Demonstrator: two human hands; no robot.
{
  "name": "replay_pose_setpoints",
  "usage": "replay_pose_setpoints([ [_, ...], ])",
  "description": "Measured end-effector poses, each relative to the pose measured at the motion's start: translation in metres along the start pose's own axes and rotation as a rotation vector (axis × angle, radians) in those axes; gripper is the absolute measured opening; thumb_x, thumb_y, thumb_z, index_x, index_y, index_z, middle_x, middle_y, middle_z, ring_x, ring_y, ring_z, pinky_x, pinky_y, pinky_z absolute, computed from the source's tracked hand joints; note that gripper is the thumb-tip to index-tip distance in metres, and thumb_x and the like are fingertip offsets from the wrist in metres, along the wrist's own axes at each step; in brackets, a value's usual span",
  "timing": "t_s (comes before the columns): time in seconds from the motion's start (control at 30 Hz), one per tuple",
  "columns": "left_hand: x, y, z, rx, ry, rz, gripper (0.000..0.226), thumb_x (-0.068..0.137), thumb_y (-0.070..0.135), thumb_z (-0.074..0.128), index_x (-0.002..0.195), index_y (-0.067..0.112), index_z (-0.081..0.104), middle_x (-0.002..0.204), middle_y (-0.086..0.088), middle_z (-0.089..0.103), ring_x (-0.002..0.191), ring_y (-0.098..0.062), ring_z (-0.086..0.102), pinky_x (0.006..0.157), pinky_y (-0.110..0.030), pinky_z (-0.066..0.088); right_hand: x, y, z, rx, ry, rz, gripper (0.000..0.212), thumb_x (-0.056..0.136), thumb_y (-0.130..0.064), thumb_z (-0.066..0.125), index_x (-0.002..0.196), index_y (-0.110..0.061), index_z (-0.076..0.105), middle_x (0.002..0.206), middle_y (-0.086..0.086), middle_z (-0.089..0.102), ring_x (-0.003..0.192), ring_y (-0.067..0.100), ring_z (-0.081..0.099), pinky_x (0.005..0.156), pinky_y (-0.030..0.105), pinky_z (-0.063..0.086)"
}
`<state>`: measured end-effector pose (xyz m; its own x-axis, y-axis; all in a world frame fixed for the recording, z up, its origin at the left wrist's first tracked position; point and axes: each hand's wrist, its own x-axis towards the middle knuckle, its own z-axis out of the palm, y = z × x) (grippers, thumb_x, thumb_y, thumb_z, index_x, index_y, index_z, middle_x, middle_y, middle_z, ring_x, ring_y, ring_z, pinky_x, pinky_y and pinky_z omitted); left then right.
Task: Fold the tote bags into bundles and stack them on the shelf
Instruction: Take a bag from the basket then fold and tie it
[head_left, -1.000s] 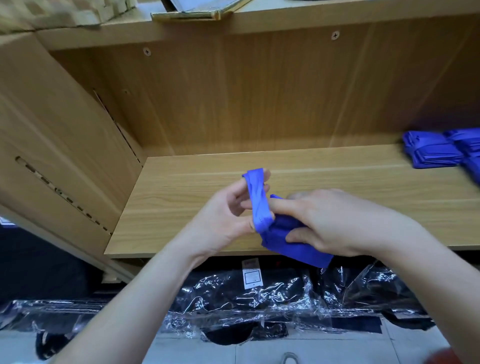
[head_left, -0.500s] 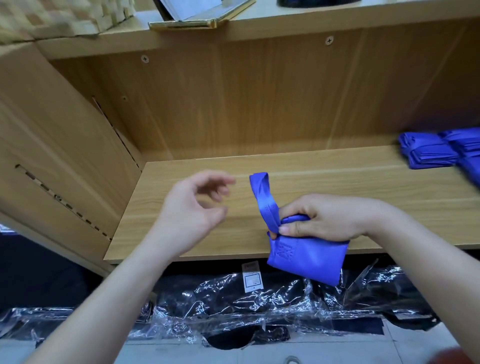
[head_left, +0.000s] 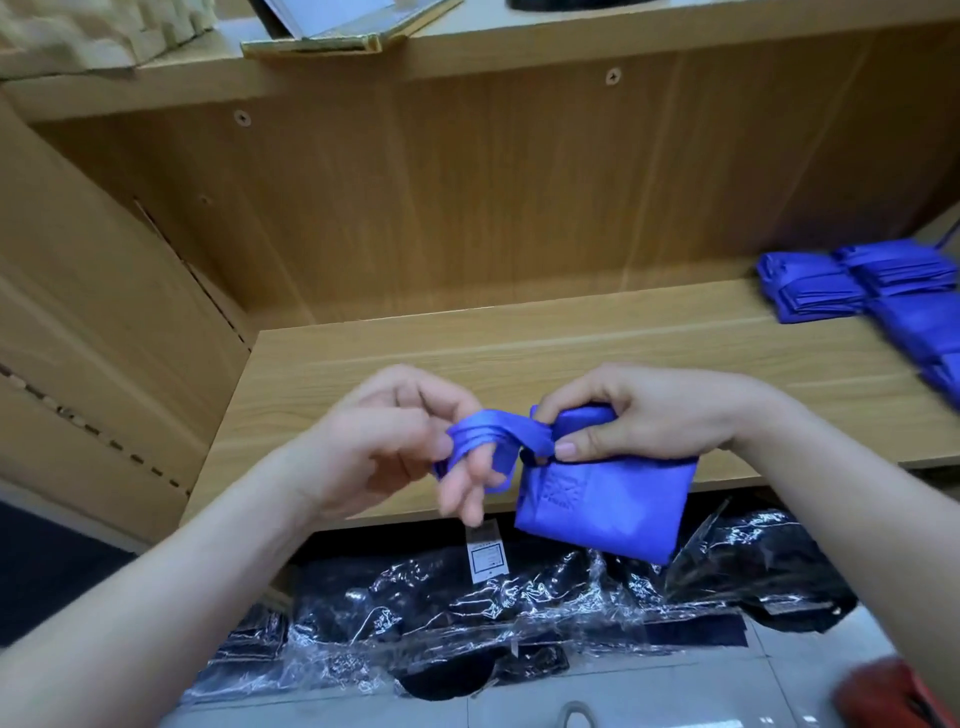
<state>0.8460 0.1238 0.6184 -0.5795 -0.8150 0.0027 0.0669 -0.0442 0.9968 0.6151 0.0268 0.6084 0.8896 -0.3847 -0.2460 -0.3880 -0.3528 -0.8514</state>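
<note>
A folded blue tote bag (head_left: 602, 512) hangs just in front of the wooden shelf (head_left: 519, 353), over its front edge. My right hand (head_left: 639, 415) grips the top of the folded bag, thumb pressed on its front. The bag's blue strap (head_left: 493, 441) runs leftward from there and loops round the fingers of my left hand (head_left: 395, 447), which holds it. Several folded blue tote bags (head_left: 872, 296) lie stacked at the right end of the shelf.
Black items wrapped in clear plastic (head_left: 493, 618) lie on the floor under the shelf. A wooden side panel (head_left: 93, 332) closes the shelf on the left. An upper board (head_left: 467, 36) carries a flat box. Something red (head_left: 893, 696) shows at the bottom right.
My left hand had let go of the strap and was apart from it; now it has come back and the strap is wound round its fingers. The strap now lies sideways instead of upright.
</note>
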Motion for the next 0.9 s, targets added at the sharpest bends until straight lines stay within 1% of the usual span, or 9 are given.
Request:
replay_pose_setpoints([
  [0.13,0.004,-0.009,0.003,-0.218,0.156,0.242,0.052,0.063,-0.017,0.040,0.085,0.013,0.077,0.070,-0.003,0.073,0.075,-0.019,0.073,0.090,-0.037,0.055,-0.001,0.003,-0.003,0.221,0.002,-0.035,0.016,0.092,-0.014,0.062,0.091,-0.029,0.069,0.087,-0.010,0.068,0.077,0.008,0.063,0.064,0.023,0.051],
  [0.23,0.012,-0.015,0.007,-0.356,0.116,0.318,0.034,0.080,-0.003,0.062,0.104,0.017,0.075,0.099,-0.002,0.075,0.087,-0.019,0.073,0.076,-0.029,0.058,0.003,0.004,0.003,0.317,-0.082,-0.094,0.022,0.086,-0.015,0.063,0.086,-0.036,0.068,0.090,-0.009,0.067,0.081,0.012,0.062,0.069,0.030,0.052],
  [0.4,0.015,-0.017,0.012,-0.371,0.195,0.182,0.044,0.066,0.014,0.078,0.109,0.024,0.074,0.120,0.000,0.069,0.063,-0.012,0.072,0.057,-0.019,0.057,0.008,0.010,0.009,0.417,-0.109,-0.133,0.020,0.082,-0.013,0.067,0.094,-0.029,0.068,0.100,0.005,0.067,0.089,0.016,0.063,0.078,0.035,0.052],
  [0.47,0.013,-0.019,0.009,-0.352,0.174,0.142,0.047,0.064,0.021,0.082,0.111,0.024,0.074,0.122,-0.001,0.068,0.066,-0.011,0.072,0.057,-0.019,0.057,0.009,0.015,0.011,0.467,-0.119,-0.132,0.022,0.080,-0.019,0.069,0.101,-0.026,0.068,0.109,0.019,0.066,0.093,0.019,0.063,0.081,0.033,0.053],
  [0.53,0.012,-0.023,0.004,-0.320,0.208,0.102,0.047,0.066,0.023,0.082,0.112,0.024,0.073,0.124,0.000,0.067,0.071,-0.008,0.072,0.058,-0.020,0.057,0.010,0.021,0.015,0.509,-0.113,-0.133,0.030,0.079,-0.023,0.073,0.108,-0.025,0.067,0.110,0.018,0.067,0.094,0.020,0.064,0.082,0.034,0.054],
  [0.63,0.013,-0.032,-0.004,-0.253,0.351,0.025,0.044,0.088,0.002,0.062,0.126,0.025,0.063,0.132,0.002,0.062,0.091,-0.004,0.069,0.062,-0.021,0.058,0.012,0.031,0.019,0.594,-0.023,-0.111,0.050,0.073,-0.024,0.082,0.118,-0.026,0.059,0.106,0.024,0.066,0.091,0.028,0.063,0.081,0.041,0.054],
  [0.7,0.014,-0.038,-0.003,-0.205,0.432,-0.020,0.043,0.093,0.006,0.055,0.129,0.030,0.060,0.133,0.007,0.061,0.092,-0.004,0.068,0.064,-0.023,0.058,0.008,0.028,0.023,0.513,0.078,-0.099,0.057,0.079,-0.011,0.078,0.123,-0.032,0.048,0.097,0.020,0.065,0.084,0.025,0.061,0.078,0.042,0.052],
  [0.8,0.015,-0.048,0.000,-0.062,0.478,-0.033,0.053,0.082,0.032,0.074,0.131,0.035,0.056,0.133,0.014,0.060,0.080,0.001,0.064,0.060,-0.019,0.053,0.005,0.014,0.028,0.039,0.151,-0.105,0.069,0.085,-0.008,0.073,0.125,-0.056,0.043,0.099,-0.014,0.063,0.088,0.011,0.058,0.086,0.029,0.048],
  [0.9,0.019,-0.054,-0.002,0.145,0.446,-0.009,0.072,0.076,0.049,0.071,0.140,0.036,0.041,0.141,0.018,0.051,0.114,0.001,0.055,0.079,-0.021,0.048,0.011,0.004,0.033,-0.193,0.139,-0.040,0.071,0.086,-0.018,0.073,0.117,-0.067,0.034,0.109,-0.029,0.054,0.107,-0.001,0.051,0.096,0.017,0.038],
])
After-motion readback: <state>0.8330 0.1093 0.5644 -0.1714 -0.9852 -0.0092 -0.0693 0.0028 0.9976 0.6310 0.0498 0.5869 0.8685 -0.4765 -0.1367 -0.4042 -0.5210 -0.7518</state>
